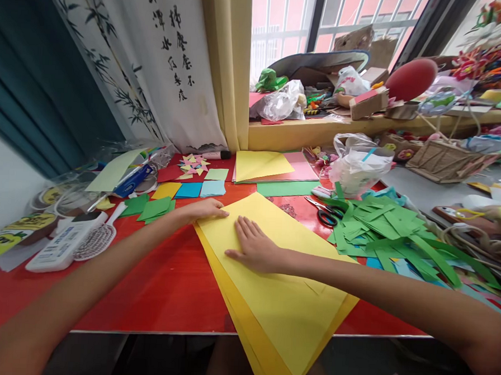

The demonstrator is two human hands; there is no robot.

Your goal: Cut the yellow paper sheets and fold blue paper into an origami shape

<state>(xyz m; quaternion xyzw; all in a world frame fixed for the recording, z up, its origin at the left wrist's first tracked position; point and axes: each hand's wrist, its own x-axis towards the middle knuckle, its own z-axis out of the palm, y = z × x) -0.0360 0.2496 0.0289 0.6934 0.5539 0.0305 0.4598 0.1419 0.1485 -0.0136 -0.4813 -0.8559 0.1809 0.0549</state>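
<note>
Sheets of yellow paper lie stacked and turned at an angle, with a lighter sheet on top of deeper yellow ones. Their near corner hangs over the table's front edge. At the far left edge of the stack, my left hand has its fingers closed on the paper; part of its grip is hidden. My right hand lies flat on the top sheet, fingers stretched out and thumb apart. Black-handled scissors rest just beyond the stack's right side. Beside them spreads a heap of green paper scraps.
Small coloured paper squares and folded paper stars lie at the back left of the red table. A hairbrush and a white box sit at left. More sheets and a plastic bag stand behind.
</note>
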